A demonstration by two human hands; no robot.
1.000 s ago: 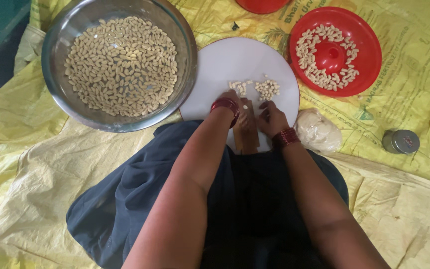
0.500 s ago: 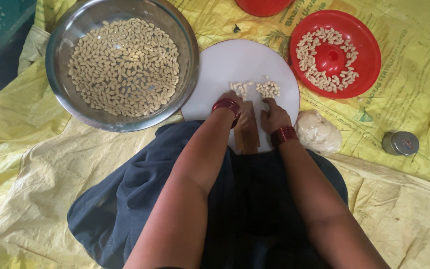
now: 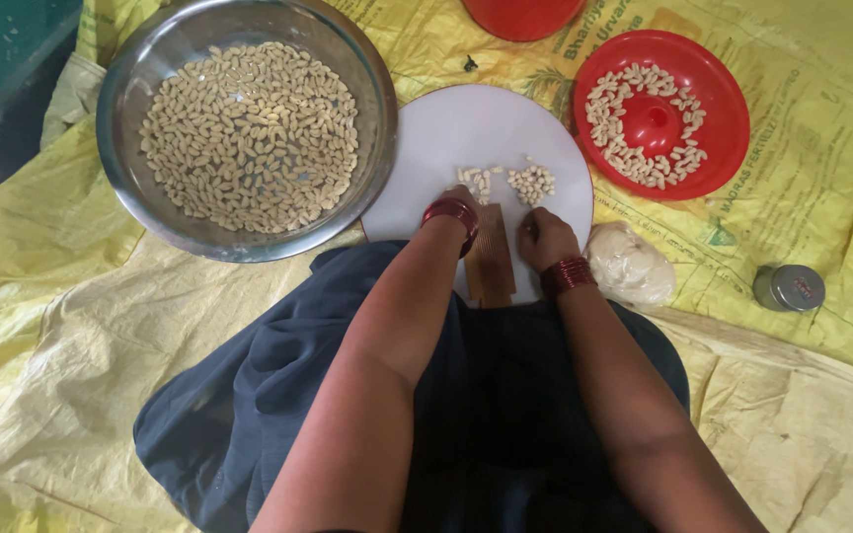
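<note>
My left hand (image 3: 460, 201), with red bangles at the wrist, rests at the top of a small ridged wooden board (image 3: 492, 268); its fingers are hidden behind the wrist. My right hand (image 3: 543, 239), also with red bangles, is curled into a loose fist just right of that board. The ridged board lies on a round white board (image 3: 466, 123). Two small heaps of pale shaped dough pieces (image 3: 517, 182) sit on the white board just beyond my fingers.
A steel bowl (image 3: 140, 59) full of dough pieces stands at the left. A red plate (image 3: 723, 109) with more pieces is at the right, and a lump of dough (image 3: 630, 266) and a small metal tin (image 3: 789, 287) lie near it. A yellow sheet (image 3: 71, 296) covers the floor.
Both hands stay at the ridged board with only small shifts. The view has drifted slightly.
</note>
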